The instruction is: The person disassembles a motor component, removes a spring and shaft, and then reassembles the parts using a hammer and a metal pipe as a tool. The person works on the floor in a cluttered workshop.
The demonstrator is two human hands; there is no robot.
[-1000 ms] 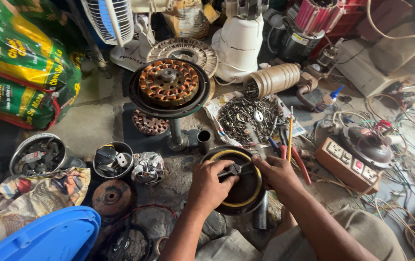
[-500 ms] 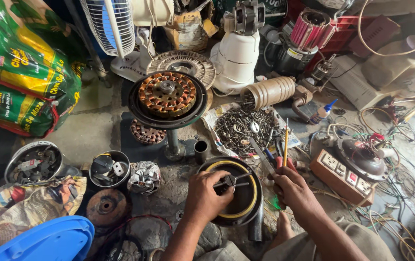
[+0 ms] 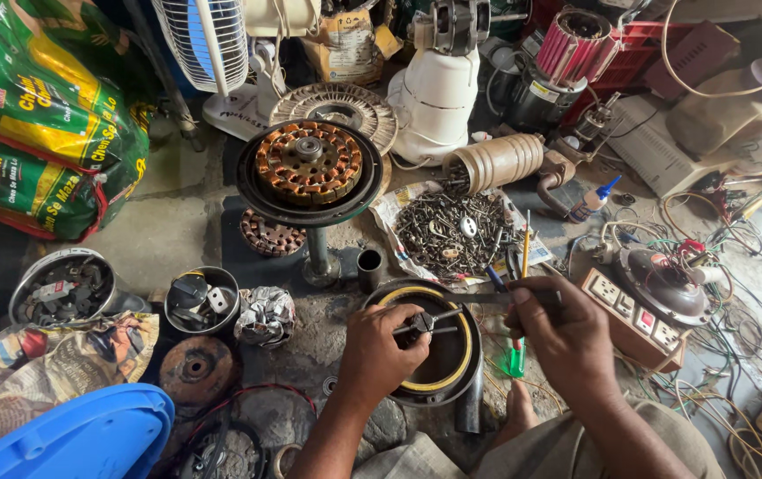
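Observation:
A round black motor housing (image 3: 465,355) with a yellow inner ring lies on the floor in front of me. My left hand (image 3: 379,355) reaches over its left rim and pinches a small dark metal part (image 3: 416,324) at its centre. My right hand (image 3: 567,341) is at the housing's right edge, closed around a slim dark tool (image 3: 478,299) whose shaft points left toward that part. A green-handled screwdriver (image 3: 515,359) lies under the right hand.
A copper-wound stator (image 3: 310,164) stands on a post behind the housing. Nearby are a screw pile on paper (image 3: 452,231), a switch board (image 3: 633,315), tangled wires (image 3: 735,355), two bowls of parts (image 3: 62,288) (image 3: 199,297), a blue lid (image 3: 70,439) and green sacks (image 3: 35,115).
My right hand left the housing, reached right to the tools beside it, and is now back at the rim holding a slim dark tool. The left hand stayed on the centre part.

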